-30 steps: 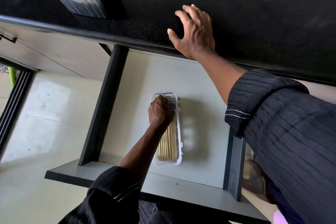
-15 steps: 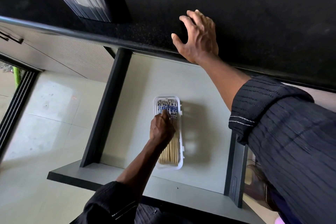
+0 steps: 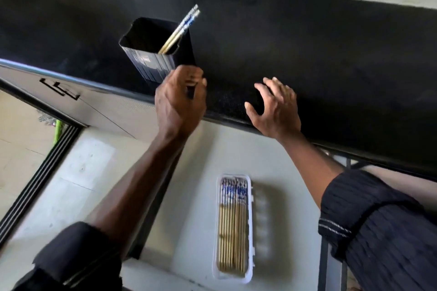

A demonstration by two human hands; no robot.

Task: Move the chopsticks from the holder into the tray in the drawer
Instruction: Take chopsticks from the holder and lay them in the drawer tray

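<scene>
Left hand [image 3: 181, 99], empty with fingers loosely curled, sits just below the holder [image 3: 155, 52], way nearer than the open right hand [image 3: 275, 107] to the chopsticks [image 3: 181, 28] leaning up-right.

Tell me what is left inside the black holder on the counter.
Two chopsticks lean in the black holder, blue-patterned ends sticking out past its far right corner. The rest of the inside looks dark and bare, but its bottom and the sticks' lower ends are hidden by the walls.

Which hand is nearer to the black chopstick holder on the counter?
The left. The left hand is raised just below the black chopstick holder, overlapping its lower corner in the view. The right hand rests on the counter edge, well off to the holder's right.
</scene>
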